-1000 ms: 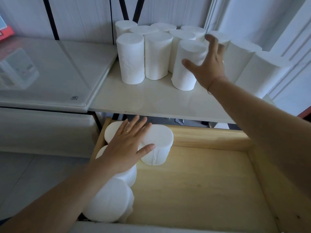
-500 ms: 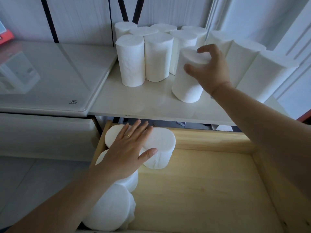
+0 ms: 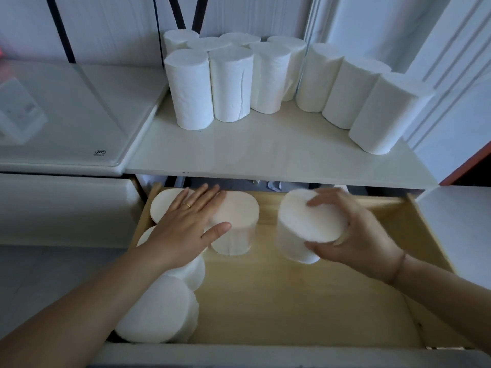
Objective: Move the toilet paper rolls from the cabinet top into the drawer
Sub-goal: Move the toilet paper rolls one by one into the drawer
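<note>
Roll in hand: held upright over the open drawer, right of centre, near the back wall; whether the base is touching the floor cannot be told (motion blur). The right hand is wrapped round its upper side wall, fingers closed over the top rim, thumb on the near side.

Handling, judged: light, soft, compressible, no visible core hole. A matte paper surface, so slip is unlikely. Crush is the risk, not breakage; a side-wall grip near the top with light squeeze should be enough. The loose outer sheet may snag on neighbours.

Rolls already in the drawer: at least four, upright along the left wall and back-left corner. The left hand lies flat, fingers spread, on top of the back ones, gripping nothing, apparently steadying them.

Cabinet top: roughly ten rolls remain upright, a tight cluster at the back left, three more in a row running toward the right edge. Task judged well under half done.

Writing: none on the rolls. A small oval mark, read as "CCC", is printed on the glass top of the white unit just left of the cabinet. Nothing else is legible.
</note>
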`<action>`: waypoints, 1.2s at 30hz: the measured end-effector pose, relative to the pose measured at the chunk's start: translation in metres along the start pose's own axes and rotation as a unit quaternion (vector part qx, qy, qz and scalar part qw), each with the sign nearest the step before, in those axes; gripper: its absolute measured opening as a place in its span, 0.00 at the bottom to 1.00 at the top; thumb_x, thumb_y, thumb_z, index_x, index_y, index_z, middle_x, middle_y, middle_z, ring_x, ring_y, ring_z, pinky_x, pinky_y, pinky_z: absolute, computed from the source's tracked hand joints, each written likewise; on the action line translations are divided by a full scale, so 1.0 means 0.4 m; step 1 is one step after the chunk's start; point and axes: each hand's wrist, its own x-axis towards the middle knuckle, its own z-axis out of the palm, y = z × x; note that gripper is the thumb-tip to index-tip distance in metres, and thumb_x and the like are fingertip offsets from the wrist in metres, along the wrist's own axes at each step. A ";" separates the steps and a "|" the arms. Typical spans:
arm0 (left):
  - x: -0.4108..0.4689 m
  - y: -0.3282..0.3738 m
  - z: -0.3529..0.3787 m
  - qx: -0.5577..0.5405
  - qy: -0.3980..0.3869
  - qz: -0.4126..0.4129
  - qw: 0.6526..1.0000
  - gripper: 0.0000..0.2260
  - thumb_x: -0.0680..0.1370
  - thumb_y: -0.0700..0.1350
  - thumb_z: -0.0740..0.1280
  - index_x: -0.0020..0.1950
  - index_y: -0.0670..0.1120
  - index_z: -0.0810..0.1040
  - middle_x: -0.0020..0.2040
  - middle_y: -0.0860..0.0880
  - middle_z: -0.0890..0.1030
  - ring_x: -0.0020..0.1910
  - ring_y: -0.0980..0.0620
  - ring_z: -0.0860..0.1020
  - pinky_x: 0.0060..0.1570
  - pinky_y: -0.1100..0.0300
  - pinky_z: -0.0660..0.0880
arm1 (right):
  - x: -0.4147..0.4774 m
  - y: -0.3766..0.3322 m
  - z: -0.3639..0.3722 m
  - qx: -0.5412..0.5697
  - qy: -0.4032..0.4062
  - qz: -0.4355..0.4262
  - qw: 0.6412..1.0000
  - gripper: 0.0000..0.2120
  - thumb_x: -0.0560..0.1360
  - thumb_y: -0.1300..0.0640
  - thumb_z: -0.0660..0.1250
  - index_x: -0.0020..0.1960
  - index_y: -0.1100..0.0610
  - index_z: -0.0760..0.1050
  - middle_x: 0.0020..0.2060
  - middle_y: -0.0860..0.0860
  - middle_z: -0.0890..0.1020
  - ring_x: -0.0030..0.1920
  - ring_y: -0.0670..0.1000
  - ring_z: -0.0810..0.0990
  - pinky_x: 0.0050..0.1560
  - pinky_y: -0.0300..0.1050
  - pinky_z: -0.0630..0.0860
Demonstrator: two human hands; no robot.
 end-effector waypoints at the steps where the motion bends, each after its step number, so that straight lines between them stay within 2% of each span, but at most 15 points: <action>1: -0.001 0.001 -0.001 -0.003 -0.002 0.000 1.000 0.34 0.73 0.68 0.35 0.76 0.54 0.41 0.77 0.57 0.42 0.73 0.61 0.36 0.72 0.58 0.35 | -0.004 0.013 0.016 0.005 -0.027 0.021 0.999 0.29 0.59 0.59 0.81 0.54 0.44 0.72 0.58 0.44 0.75 0.59 0.48 0.74 0.58 0.40 0.73; 5: -0.003 0.001 -0.005 0.000 -0.010 -0.002 1.000 0.34 0.73 0.68 0.34 0.76 0.54 0.40 0.77 0.57 0.41 0.73 0.60 0.36 0.72 0.57 0.35 | -0.021 0.061 0.069 0.012 -0.086 0.054 0.995 0.28 0.62 0.56 0.79 0.54 0.41 0.69 0.60 0.39 0.73 0.59 0.45 0.73 0.59 0.47 0.74; 7: -0.003 0.002 -0.005 0.005 -0.012 -0.004 1.000 0.34 0.73 0.68 0.35 0.76 0.54 0.40 0.77 0.56 0.42 0.74 0.60 0.36 0.72 0.57 0.36 | -0.027 0.079 0.076 0.010 -0.088 0.049 0.995 0.28 0.63 0.54 0.79 0.55 0.39 0.68 0.61 0.37 0.71 0.59 0.44 0.72 0.58 0.44 0.74; 10: 0.001 0.003 -0.005 0.005 -0.014 -0.003 1.000 0.34 0.73 0.68 0.35 0.76 0.54 0.40 0.77 0.56 0.42 0.74 0.60 0.37 0.72 0.56 0.36 | -0.036 0.101 0.069 -0.018 -0.109 0.036 0.993 0.29 0.64 0.52 0.78 0.56 0.38 0.65 0.63 0.40 0.70 0.60 0.47 0.71 0.54 0.33 0.72; 14: 0.001 0.000 -0.001 0.005 -0.010 -0.002 1.000 0.35 0.72 0.68 0.34 0.76 0.54 0.40 0.77 0.56 0.42 0.74 0.60 0.37 0.72 0.57 0.36 | -0.046 0.122 0.051 -0.030 -0.149 0.033 0.988 0.34 0.65 0.52 0.78 0.63 0.40 0.63 0.69 0.41 0.67 0.64 0.48 0.70 0.61 0.43 0.73; 16: -0.001 -0.001 -0.001 0.002 -0.009 -0.002 1.000 0.34 0.72 0.69 0.34 0.76 0.55 0.40 0.77 0.57 0.42 0.73 0.61 0.37 0.72 0.58 0.35 | -0.048 0.119 0.045 0.002 -0.166 0.049 0.985 0.41 0.63 0.43 0.76 0.69 0.38 0.57 0.68 0.36 0.64 0.67 0.43 0.67 0.64 0.39 0.70; 18: -0.002 -0.001 -0.002 -0.001 -0.006 -0.003 1.000 0.34 0.72 0.69 0.35 0.76 0.55 0.41 0.77 0.57 0.42 0.74 0.61 0.37 0.72 0.59 0.35 | -0.041 0.117 0.046 0.024 -0.162 0.076 0.984 0.43 0.64 0.32 0.69 0.72 0.34 0.51 0.67 0.34 0.62 0.66 0.40 0.65 0.62 0.35 0.67; 20: -0.003 0.000 -0.002 -0.004 -0.004 -0.004 1.000 0.34 0.73 0.68 0.35 0.75 0.55 0.41 0.76 0.57 0.42 0.74 0.61 0.37 0.72 0.59 0.35 | -0.032 0.123 0.046 0.033 -0.155 0.147 0.976 0.38 0.67 0.28 0.62 0.72 0.36 0.55 0.65 0.40 0.66 0.59 0.44 0.74 0.54 0.38 0.73; 22: -0.003 0.000 -0.002 -0.006 -0.004 -0.002 1.000 0.34 0.73 0.69 0.35 0.75 0.55 0.41 0.76 0.58 0.42 0.73 0.61 0.37 0.72 0.59 0.35 | -0.024 0.125 0.049 0.086 -0.181 0.240 0.950 0.31 0.69 0.34 0.65 0.68 0.45 0.66 0.58 0.50 0.77 0.43 0.50 0.82 0.39 0.41 0.80; 23: -0.003 -0.001 -0.003 -0.008 -0.004 0.001 1.000 0.34 0.73 0.69 0.35 0.75 0.55 0.41 0.75 0.59 0.41 0.73 0.62 0.37 0.71 0.59 0.34 | -0.021 0.124 0.055 0.123 -0.200 0.267 0.935 0.28 0.69 0.36 0.67 0.64 0.49 0.70 0.52 0.57 0.82 0.38 0.53 0.83 0.35 0.42 0.80; 25: -0.006 0.000 -0.005 -0.014 -0.004 0.011 1.000 0.34 0.73 0.69 0.36 0.75 0.56 0.41 0.75 0.60 0.41 0.72 0.64 0.36 0.71 0.60 0.34 | -0.019 0.114 0.076 0.178 -0.225 0.275 0.918 0.23 0.70 0.39 0.69 0.59 0.50 0.73 0.44 0.64 0.84 0.34 0.55 0.82 0.33 0.42 0.80; 28: -0.010 0.003 -0.007 -0.027 -0.010 0.029 0.999 0.33 0.73 0.69 0.36 0.75 0.57 0.41 0.75 0.61 0.42 0.71 0.66 0.35 0.71 0.59 0.33 | -0.010 0.083 0.125 0.213 -0.237 0.254 0.913 0.13 0.73 0.44 0.69 0.56 0.44 0.74 0.41 0.62 0.85 0.32 0.53 0.82 0.35 0.41 0.80; 32: -0.013 0.001 -0.011 -0.032 -0.017 0.034 0.999 0.32 0.74 0.69 0.36 0.75 0.57 0.41 0.75 0.61 0.41 0.72 0.65 0.35 0.71 0.59 0.33 | 0.026 0.035 0.199 0.235 -0.253 0.236 0.908 0.07 0.73 0.44 0.70 0.50 0.40 0.76 0.32 0.47 0.84 0.30 0.48 0.81 0.35 0.38 0.80; 34: -0.013 0.000 -0.010 -0.030 -0.017 0.035 0.999 0.33 0.74 0.69 0.37 0.75 0.56 0.42 0.75 0.60 0.41 0.72 0.64 0.36 0.71 0.57 0.34 | 0.048 0.012 0.230 0.249 -0.248 0.233 0.907 0.05 0.73 0.45 0.70 0.48 0.42 0.77 0.31 0.45 0.83 0.30 0.46 0.81 0.36 0.37 0.80; 36: -0.011 0.001 -0.009 -0.024 -0.015 0.036 0.999 0.33 0.74 0.69 0.37 0.76 0.55 0.42 0.75 0.60 0.41 0.73 0.63 0.36 0.72 0.56 0.35 | 0.067 -0.004 0.257 0.260 -0.232 0.250 0.904 0.10 0.73 0.45 0.70 0.51 0.48 0.78 0.35 0.48 0.83 0.32 0.47 0.81 0.41 0.40 0.82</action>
